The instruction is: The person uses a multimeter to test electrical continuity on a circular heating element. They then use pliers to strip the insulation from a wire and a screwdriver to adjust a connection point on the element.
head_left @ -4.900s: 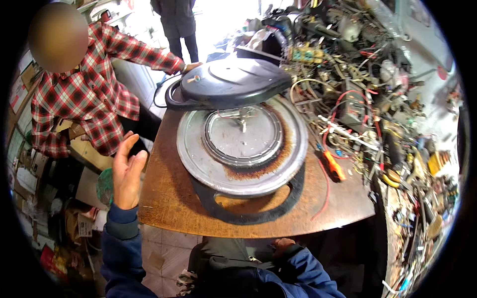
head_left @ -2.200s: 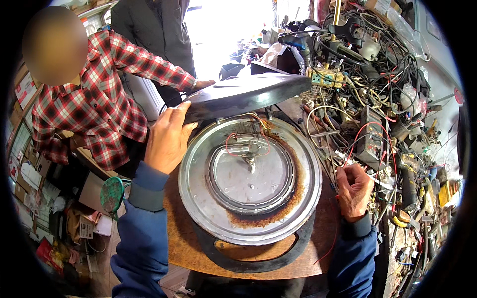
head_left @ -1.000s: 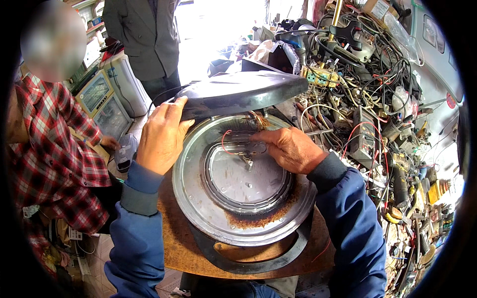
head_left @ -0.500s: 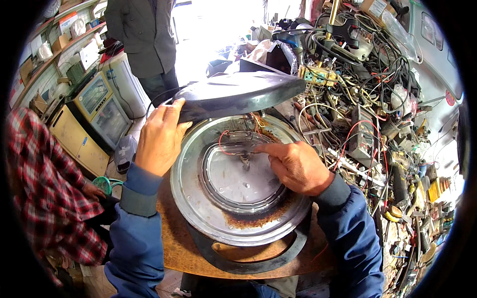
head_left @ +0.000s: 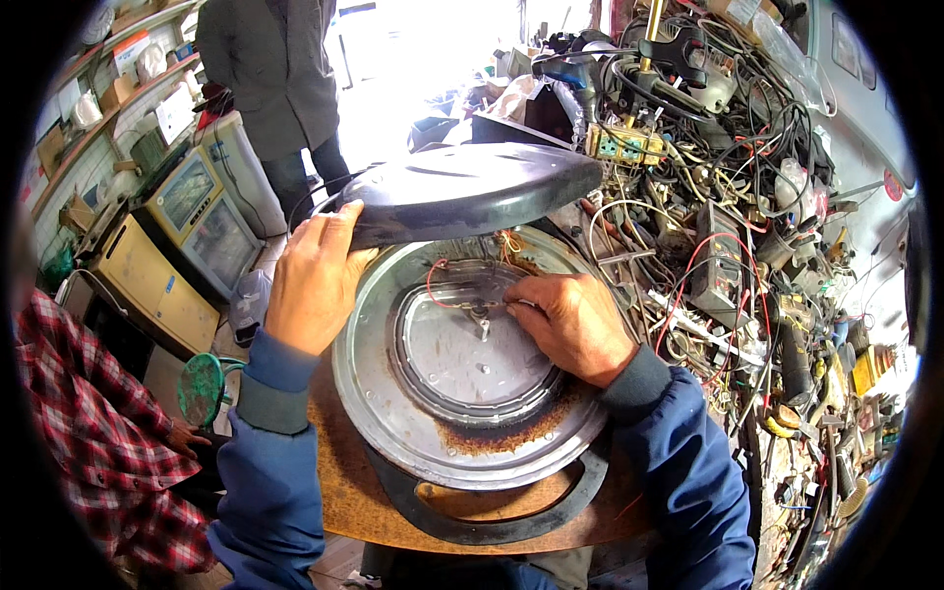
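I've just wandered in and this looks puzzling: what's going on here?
A person's left hand grips the left edge of a black cover, which slants over the far part of a round, rust-stained metal plate on a wooden table. The right hand has its fingertips at the fittings near the plate's middle, close to a thin red wire; whether they pinch anything is hidden. Someone in a red checked shirt stands at the left.

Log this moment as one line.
left hand: holding black domed cover | right hand: over round, brown-stained silver metal plate, grip unclear | cover: raised, tilted | brown wooden table: beneath plate
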### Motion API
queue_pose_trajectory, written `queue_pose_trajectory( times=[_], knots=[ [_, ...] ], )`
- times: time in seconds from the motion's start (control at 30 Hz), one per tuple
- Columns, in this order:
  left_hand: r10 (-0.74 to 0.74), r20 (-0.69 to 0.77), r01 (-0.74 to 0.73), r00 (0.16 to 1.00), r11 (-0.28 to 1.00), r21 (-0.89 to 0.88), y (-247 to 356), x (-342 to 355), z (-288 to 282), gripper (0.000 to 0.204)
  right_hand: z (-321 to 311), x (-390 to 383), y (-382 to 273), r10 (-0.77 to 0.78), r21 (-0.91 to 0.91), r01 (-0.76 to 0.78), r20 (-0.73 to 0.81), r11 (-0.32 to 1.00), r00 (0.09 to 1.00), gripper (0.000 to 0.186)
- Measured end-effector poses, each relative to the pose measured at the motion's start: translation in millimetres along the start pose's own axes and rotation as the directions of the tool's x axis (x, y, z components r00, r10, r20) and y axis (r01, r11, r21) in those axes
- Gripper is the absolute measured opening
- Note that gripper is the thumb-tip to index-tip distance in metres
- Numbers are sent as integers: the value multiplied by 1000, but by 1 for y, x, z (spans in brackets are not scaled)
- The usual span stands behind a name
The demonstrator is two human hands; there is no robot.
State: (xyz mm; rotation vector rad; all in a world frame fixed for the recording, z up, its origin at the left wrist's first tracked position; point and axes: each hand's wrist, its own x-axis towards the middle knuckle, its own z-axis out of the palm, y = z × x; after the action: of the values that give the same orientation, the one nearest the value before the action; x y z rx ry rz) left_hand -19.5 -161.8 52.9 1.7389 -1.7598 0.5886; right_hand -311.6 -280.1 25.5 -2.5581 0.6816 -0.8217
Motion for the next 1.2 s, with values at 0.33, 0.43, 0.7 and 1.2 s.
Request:
queue_pose_trajectory(
  times=[0.33, 0.43, 0.7, 1.2],
  knots=[
    [38, 26, -38, 999, 999, 6, 4, -4, 5, 54, 1, 0, 0, -6, -14, 5, -39, 1000, 999, 13],
    [43, 40, -44, 998, 999, 9, 6, -5, 6, 54, 4, 1, -1, 6, -112, -6, -3, 994, 1000, 13],
    [73, 89, -76, 993, 996, 36, 8, -6, 11, 57, 2, 0, -1, -21, -115, 14, -57, 993, 998, 13],
    [53, 77, -53, 996, 999, -4, 8, -13, 13, 57, 3, -1, -2, -57, -75, 54, -46, 996, 997, 13]
  ],
)
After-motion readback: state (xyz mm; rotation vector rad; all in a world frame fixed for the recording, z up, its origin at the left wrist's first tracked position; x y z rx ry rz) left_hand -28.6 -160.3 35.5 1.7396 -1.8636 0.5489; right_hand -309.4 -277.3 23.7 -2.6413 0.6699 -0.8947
